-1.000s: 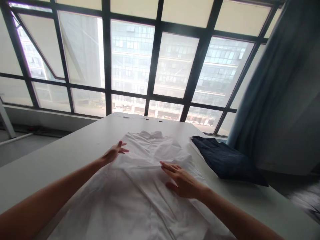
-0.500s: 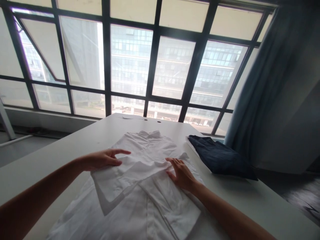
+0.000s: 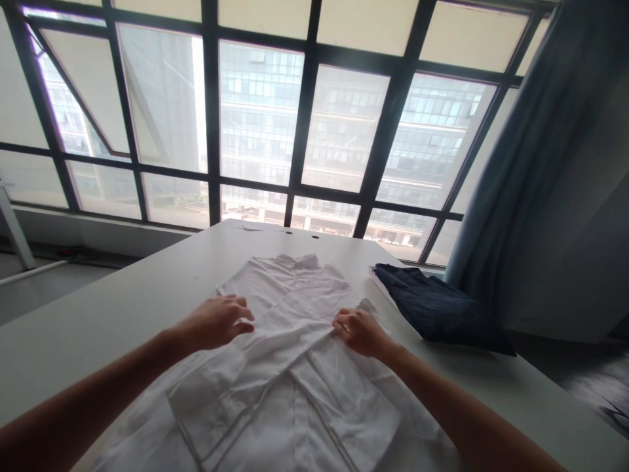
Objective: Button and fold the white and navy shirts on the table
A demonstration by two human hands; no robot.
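On the bench (image 3: 98, 341), a white shirt (image 3: 289, 308) lies with its long axis running away from the person, collar far. Left of it, the left hand (image 3: 213, 322) curls loosely, gripping nothing visible; on its fold, the right hand's (image 3: 360, 332) fingers (image 3: 346, 320) bend, any pinch unclear.

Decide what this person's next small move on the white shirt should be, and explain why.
Probably smooth the crossed sleeves flat with the left hand. They lie folded over the front of the shirt with visible creases, and that hand is right beside them, while the right hand on the cloth opposite could hold it steady.
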